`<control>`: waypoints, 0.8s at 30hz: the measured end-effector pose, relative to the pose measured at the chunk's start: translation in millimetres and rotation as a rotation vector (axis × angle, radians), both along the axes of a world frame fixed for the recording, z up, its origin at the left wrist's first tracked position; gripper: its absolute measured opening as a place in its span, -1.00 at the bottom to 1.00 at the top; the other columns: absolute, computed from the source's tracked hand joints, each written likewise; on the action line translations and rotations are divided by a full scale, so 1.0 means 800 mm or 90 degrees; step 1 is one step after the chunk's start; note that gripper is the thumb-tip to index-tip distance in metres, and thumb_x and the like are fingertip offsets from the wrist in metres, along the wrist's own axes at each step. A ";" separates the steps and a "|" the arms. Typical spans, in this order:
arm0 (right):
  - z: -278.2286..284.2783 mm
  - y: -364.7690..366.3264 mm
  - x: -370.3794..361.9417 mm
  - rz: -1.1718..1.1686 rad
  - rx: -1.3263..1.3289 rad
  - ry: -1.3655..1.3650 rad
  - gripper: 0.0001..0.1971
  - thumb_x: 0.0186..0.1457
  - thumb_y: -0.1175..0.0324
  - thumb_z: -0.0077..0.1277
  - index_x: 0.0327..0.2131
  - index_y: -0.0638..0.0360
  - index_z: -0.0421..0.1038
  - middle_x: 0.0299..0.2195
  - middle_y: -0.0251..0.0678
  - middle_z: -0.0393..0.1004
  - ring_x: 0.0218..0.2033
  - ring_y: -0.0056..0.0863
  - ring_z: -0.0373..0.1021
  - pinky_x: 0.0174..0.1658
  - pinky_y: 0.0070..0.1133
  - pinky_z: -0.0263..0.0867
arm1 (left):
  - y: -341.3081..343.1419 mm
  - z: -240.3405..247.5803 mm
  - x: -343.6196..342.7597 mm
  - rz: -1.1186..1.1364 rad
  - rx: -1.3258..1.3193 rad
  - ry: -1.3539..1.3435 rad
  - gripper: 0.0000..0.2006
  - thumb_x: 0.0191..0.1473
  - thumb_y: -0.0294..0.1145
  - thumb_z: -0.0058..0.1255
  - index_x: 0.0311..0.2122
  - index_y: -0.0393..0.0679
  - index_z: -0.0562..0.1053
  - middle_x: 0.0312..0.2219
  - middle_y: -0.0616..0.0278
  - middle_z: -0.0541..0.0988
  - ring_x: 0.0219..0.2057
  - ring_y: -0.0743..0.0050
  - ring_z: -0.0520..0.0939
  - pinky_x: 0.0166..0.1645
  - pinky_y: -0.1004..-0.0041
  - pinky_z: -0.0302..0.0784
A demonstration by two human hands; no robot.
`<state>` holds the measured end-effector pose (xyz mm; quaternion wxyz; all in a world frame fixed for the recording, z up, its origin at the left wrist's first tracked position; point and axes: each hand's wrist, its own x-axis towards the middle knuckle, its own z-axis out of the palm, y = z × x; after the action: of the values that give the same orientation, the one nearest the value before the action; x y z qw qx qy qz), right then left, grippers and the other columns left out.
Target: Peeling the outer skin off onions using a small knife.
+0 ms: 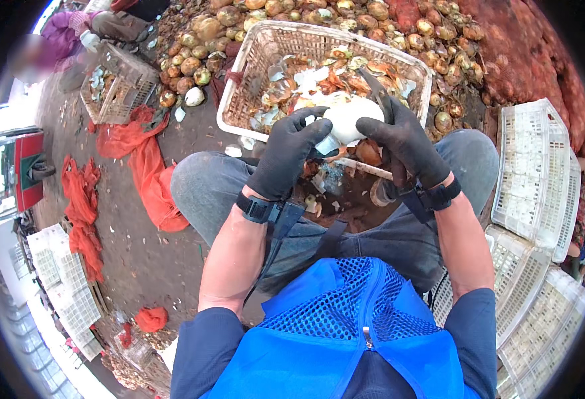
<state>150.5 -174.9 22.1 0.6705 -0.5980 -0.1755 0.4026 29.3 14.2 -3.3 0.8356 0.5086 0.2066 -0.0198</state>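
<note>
A peeled white onion (353, 121) is held up between my two black-gloved hands, over the near edge of a crate. My right hand (409, 136) grips its right side, thumb in front. A slim dark shape rises from that hand; I cannot tell whether it is a finger or a blade. My left hand (287, 153) closes on the onion's left side, its thumb by a pale, loose piece of onion skin (327, 145). Below them, the dirty white plastic crate (239, 80) holds brown and pale onion skins (312, 80).
Unpeeled onions (202, 30) are heaped behind the crate, beside red mesh sacks (538, 60). White crates (535, 173) stand at my right. Red netting (143, 166) lies on the ground at left. A person (73, 40) sits far left by another crate (123, 86).
</note>
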 end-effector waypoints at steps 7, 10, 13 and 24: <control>0.005 0.002 -0.004 0.004 0.015 -0.050 -0.07 0.05 0.36 0.25 0.43 0.11 -0.05 -0.04 -0.23 0.50 -0.11 -0.52 0.45 0.03 -0.55 0.39 | 0.001 0.003 -0.002 -0.045 0.190 -0.014 -0.62 0.18 -0.46 0.05 0.07 -0.44 0.45 -0.17 0.15 0.62 -0.22 0.58 0.63 -0.12 0.57 0.55; 0.001 0.001 0.000 0.033 -0.031 -0.114 -0.05 0.04 0.35 0.27 0.44 0.11 -0.05 -0.06 -0.24 0.50 -0.13 -0.52 0.45 0.01 -0.54 0.40 | -0.004 0.003 0.000 -0.026 0.210 -0.015 -0.64 0.12 -0.50 0.02 0.02 -0.43 0.48 -0.22 0.21 0.63 -0.29 0.64 0.60 -0.18 0.61 0.51; 0.006 0.004 -0.005 0.013 -0.020 -0.118 -0.04 0.01 0.34 0.30 0.43 0.14 -0.03 -0.08 -0.26 0.51 -0.15 -0.52 0.45 -0.03 -0.52 0.40 | -0.005 0.003 0.002 -0.029 0.214 -0.009 -0.66 0.12 -0.50 0.02 -0.01 -0.43 0.50 -0.27 0.23 0.64 -0.33 0.66 0.59 -0.21 0.62 0.50; -0.041 -0.004 -0.001 -0.072 -0.162 -0.472 -0.18 -0.14 0.05 0.47 0.08 0.38 0.32 -0.16 -0.06 0.56 -0.16 -0.30 0.54 -0.10 -0.41 0.47 | -0.002 -0.012 0.005 -0.025 0.453 0.023 -0.87 0.04 -0.51 0.10 -0.32 -0.36 0.51 -0.47 0.25 0.60 -0.47 0.64 0.56 -0.37 0.55 0.49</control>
<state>150.0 -178.0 -11.0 0.5033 -0.7899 -0.3211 0.1404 33.3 12.7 -13.2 0.6020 0.7710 0.2058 0.0283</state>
